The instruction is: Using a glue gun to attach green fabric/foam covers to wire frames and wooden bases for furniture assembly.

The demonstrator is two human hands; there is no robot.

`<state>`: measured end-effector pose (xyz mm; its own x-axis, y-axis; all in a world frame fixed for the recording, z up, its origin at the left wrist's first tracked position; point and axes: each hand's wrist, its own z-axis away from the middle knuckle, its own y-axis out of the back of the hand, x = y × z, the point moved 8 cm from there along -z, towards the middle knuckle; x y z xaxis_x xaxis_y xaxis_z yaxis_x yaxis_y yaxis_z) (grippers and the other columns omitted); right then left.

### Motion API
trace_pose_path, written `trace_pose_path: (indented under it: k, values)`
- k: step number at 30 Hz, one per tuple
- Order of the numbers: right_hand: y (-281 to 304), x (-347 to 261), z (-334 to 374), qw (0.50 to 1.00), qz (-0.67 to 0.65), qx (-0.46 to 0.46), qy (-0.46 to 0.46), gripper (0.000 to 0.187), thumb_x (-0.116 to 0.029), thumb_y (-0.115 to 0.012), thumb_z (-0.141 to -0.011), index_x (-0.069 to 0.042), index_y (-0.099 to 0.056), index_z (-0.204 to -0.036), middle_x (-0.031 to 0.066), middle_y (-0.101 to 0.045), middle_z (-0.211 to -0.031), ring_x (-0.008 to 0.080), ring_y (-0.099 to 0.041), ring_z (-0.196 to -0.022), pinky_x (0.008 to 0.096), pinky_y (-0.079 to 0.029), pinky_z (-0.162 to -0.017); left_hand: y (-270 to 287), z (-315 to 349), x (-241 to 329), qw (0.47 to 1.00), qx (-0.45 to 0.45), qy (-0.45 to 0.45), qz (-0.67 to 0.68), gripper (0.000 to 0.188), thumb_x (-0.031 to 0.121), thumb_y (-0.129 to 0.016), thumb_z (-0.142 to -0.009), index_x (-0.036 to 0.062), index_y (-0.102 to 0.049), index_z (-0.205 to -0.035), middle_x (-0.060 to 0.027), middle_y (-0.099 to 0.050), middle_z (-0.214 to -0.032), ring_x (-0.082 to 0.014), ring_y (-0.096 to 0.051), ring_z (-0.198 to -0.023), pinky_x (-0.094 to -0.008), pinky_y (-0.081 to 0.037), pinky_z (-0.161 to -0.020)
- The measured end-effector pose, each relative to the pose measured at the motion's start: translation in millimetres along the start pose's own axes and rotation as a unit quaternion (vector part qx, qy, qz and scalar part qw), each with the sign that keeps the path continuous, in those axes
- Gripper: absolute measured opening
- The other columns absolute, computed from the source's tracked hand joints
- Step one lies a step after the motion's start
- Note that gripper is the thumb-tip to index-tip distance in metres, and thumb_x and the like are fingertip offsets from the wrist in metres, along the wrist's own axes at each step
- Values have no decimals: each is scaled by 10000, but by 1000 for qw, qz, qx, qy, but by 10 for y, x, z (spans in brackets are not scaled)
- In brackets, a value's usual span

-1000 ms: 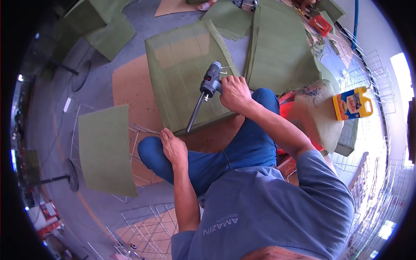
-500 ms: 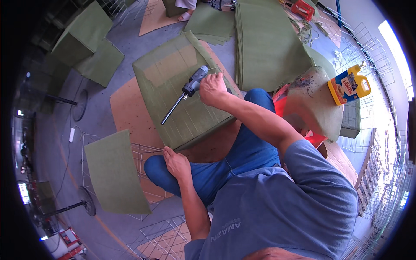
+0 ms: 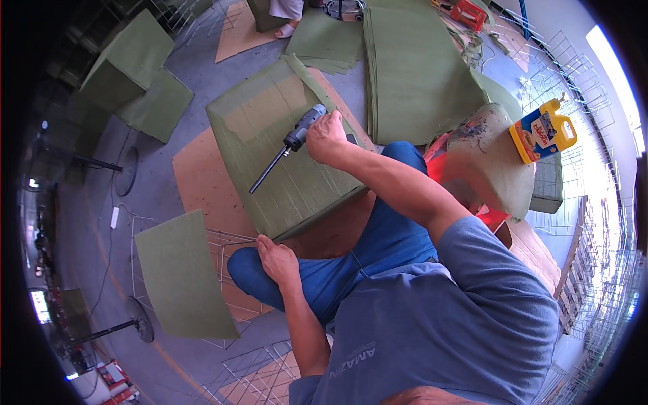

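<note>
In my right hand [image 3: 327, 137] is a grey, pistol-shaped power tool [image 3: 297, 135] with a long thin dark barrel. My fingers wrap round its grip, and the barrel points down and left over a green-covered, box-like frame [image 3: 290, 169]. Thin wire lines show through the cover, and a brown patch shows through its far part. By my left knee, my left hand [image 3: 277, 260] has its fingers closed at the near corner of the green cover. How much of the edge lies between those fingers is partly hidden.
A green panel on a wire frame [image 3: 182, 277] stands at left. Stacked green sheets [image 3: 418, 81] lie at the far right, and a yellow jug [image 3: 542, 131] rests on a covered stool-like object [image 3: 486, 162]. Wire racks line the right. Another person's foot [image 3: 285, 31] shows at the top.
The tool has shifted slightly left and down with my right hand. My left hand stays at the cover's near corner. The whole view has tilted a little.
</note>
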<state>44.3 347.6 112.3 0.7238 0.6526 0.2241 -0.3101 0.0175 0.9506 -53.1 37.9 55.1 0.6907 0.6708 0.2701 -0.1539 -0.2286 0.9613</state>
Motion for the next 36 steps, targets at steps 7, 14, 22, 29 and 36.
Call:
trace_pose_path:
  k: [7, 14, 22, 29, 36]
  values:
    - [-45, 103, -25, 1000, 9, 15, -7, 296, -234, -639, -880, -25, -745, -1060, 108, -731, -985, 255, -684, -964, 442, -402, -872, -1, -12, 33, 1000, 27, -11, -8, 518, 24, -556, -910, -178, -499, -1384, -359, -554, -1413, -434, -567, -1322, -438, -451, -1147]
    - [139, 221, 134, 998, -63, 12, 30, 207, -208, -658, -871, -82, -776, -986, 74, -752, -957, 230, -699, -971, 412, -399, -885, 21, 0, 2, 999, 30, -14, -16, 507, 34, -551, -925, -179, -496, -1382, -371, -547, -1412, -451, -563, -1320, -445, -453, -1144]
    - [329, 597, 860, 943, -282, 155, 83, 268, -236, -636, -860, -43, -736, -1017, 176, -742, -971, 340, -707, -1015, 484, -523, -894, -36, 18, 15, 999, 37, -28, -20, 510, 36, -554, -921, -189, -495, -1374, -378, -544, -1409, -452, -568, -1310, -453, -453, -1141]
    - [-20, 2594, 2436, 648, -618, 316, -314, 303, -193, -639, -894, 44, -595, -1078, 134, -700, -748, 191, -697, -657, 364, -561, -609, 40, -28, 93, 1000, -10, 3, 9, 484, 55, -524, -952, -190, -502, -1369, -387, -541, -1413, -457, -566, -1320, -461, -431, -1160]
    - [-1542, 3820, 3888, 343, -747, 357, -443, 181, -161, -661, -906, -6, -569, -912, 79, -543, -693, 204, -607, -544, 421, -611, -533, -105, -21, 2, 997, 41, -52, -41, 477, 37, -475, -958, -222, -499, -1358, -378, -566, -1391, -445, -565, -1330, -451, -430, -1170]
